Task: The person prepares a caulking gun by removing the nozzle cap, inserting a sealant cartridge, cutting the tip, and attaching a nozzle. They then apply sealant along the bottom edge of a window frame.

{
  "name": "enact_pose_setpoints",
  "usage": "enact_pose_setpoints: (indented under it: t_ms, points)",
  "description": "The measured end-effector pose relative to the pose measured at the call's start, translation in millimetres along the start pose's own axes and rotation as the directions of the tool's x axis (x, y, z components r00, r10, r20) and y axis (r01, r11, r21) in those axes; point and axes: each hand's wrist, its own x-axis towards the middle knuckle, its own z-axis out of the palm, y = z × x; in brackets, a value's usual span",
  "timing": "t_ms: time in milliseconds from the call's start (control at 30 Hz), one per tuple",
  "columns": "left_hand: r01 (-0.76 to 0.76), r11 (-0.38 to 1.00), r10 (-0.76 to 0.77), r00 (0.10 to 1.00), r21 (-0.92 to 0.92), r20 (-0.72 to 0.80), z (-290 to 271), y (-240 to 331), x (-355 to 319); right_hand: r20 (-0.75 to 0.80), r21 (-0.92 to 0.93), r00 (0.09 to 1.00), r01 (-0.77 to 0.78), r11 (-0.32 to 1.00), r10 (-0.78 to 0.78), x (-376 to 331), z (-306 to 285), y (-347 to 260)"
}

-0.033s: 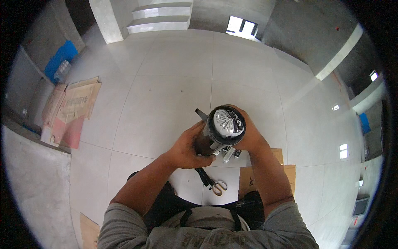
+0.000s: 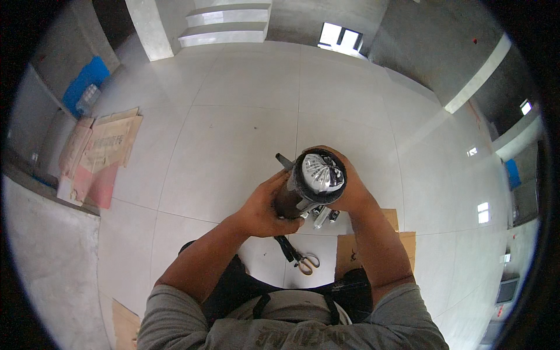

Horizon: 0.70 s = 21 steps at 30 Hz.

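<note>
Between my hands I hold a dark grey cylinder (image 2: pixel 288 201), tilted so its open upper end faces me. A silvery, pleated film-wrapped end (image 2: pixel 317 174) sits inside its black rim. A short dark prong (image 2: pixel 283 160) sticks out to the left. My left hand (image 2: pixel 261 209) is closed round the lower left side, thumb along the near side. My right hand (image 2: pixel 350 181) wraps the right side near the rim, its fingers partly hidden. Beneath, partly covered by the cylinder, lie several silvery and black pieces (image 2: pixel 321 218). Nearer to me are scissors (image 2: pixel 307 264) with pale handles, beside a black strip-like thing (image 2: pixel 285 247).
Cardboard (image 2: pixel 349 254) lies on the tiled floor (image 2: pixel 233 140) by my right knee. More flattened cardboard (image 2: pixel 104 143) is at the left, near a blue sheet (image 2: pixel 87 79) and a clear plastic item (image 2: pixel 88 99). White steps (image 2: pixel 226 26) rise at the far side.
</note>
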Motion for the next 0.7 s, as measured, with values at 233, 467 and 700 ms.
enact_pose_setpoints:
  t_ms: [233,467,700]
  points:
    - [-0.102,0.994,0.099,0.994,-0.048,-0.048,1,-17,5,-0.211,-0.252,0.977,-0.093,0.963,0.039,9,-1,17]
    - [-0.080,0.992,0.065,0.987,-0.097,-0.147,0,-9,6,-0.543,0.660,0.830,0.326,0.677,0.130,14,-61,-72]
    - [-0.096,0.991,0.085,0.989,-0.092,-0.123,-6,-3,7,-0.401,0.228,0.857,0.437,0.870,-0.325,42,-39,-86]
